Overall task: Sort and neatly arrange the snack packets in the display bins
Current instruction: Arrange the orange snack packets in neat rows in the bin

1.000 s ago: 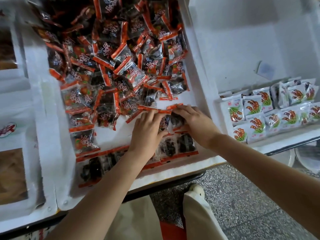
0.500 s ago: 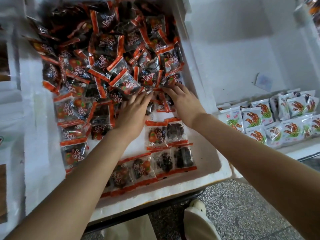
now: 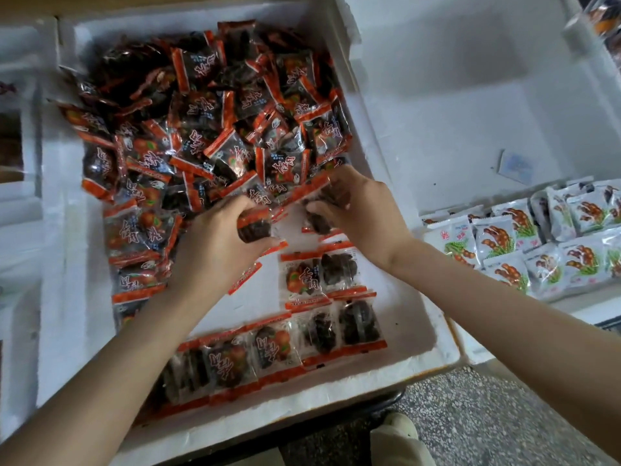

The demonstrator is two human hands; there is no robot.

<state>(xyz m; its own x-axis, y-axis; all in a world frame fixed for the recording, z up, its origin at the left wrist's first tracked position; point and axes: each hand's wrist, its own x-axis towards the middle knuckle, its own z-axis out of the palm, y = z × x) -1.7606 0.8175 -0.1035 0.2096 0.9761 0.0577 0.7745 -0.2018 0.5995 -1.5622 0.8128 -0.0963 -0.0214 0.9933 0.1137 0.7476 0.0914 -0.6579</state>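
white foam bin (image 3: 336,393) of heaped packets (image 3: 208,129). left hand (image 3: 215,253) and right hand (image 3: 364,213) each pinch one; careless dragging could scatter the rows (image 3: 302,334).

In the foam bin (image 3: 319,395), the left hand (image 3: 215,253) covers part of the red-edged packet (image 3: 254,227) it grips. The right hand (image 3: 364,210) hides most of the dark packet (image 3: 319,222) it pinches. At the bin's far end the red packet heap (image 3: 201,129) blurs into shadow, its print unreadable. Right of the bin, the white packets (image 3: 504,240) run off the edge. Left of it lies a cut-off, smeared compartment (image 3: 13,142), contents unclear.
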